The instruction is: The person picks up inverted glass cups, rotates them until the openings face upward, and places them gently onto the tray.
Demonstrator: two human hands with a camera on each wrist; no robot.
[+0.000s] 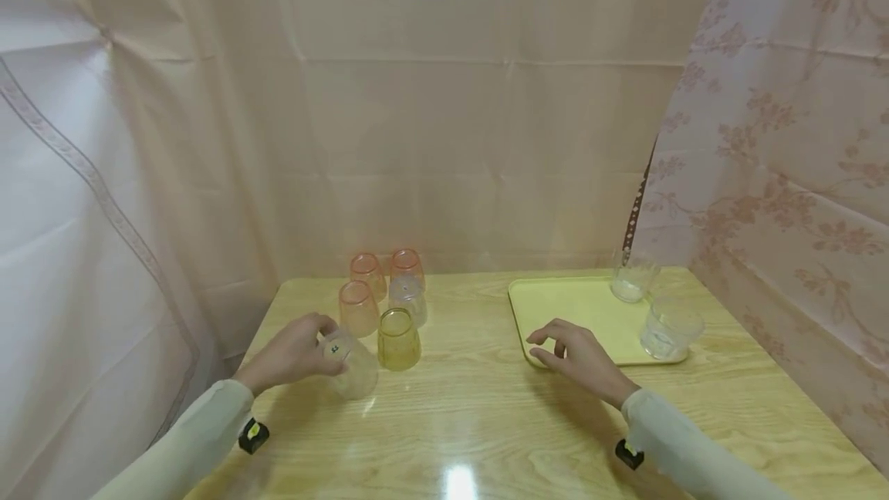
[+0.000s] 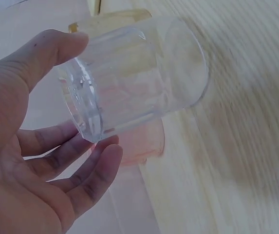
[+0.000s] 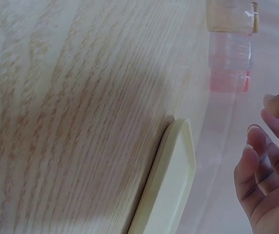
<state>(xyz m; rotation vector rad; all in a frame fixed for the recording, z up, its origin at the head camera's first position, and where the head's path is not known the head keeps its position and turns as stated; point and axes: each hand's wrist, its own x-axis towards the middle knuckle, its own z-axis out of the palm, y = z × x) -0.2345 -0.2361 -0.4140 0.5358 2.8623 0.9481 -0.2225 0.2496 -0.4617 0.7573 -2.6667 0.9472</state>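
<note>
My left hand (image 1: 295,353) holds a clear glass (image 1: 359,375) upside down at the table's left front, thumb and fingers about its base. In the left wrist view the thumb lies on one side of this glass (image 2: 129,73) and the fingertips are at the other; its rim faces the wood. Just beyond it stands an upside-down yellow glass (image 1: 399,346). My right hand (image 1: 576,353), fingers loosely bent and holding nothing, hovers over the near edge of a yellow tray (image 1: 556,303).
Behind the yellow glass stand a pale purple glass (image 1: 408,303) and three pink-orange glasses (image 1: 359,315), upside down. Two clear glasses, one at the back (image 1: 632,284) and one in front (image 1: 667,334), stand at the tray's right side. Curtains (image 1: 451,137) surround the wooden table (image 1: 458,400).
</note>
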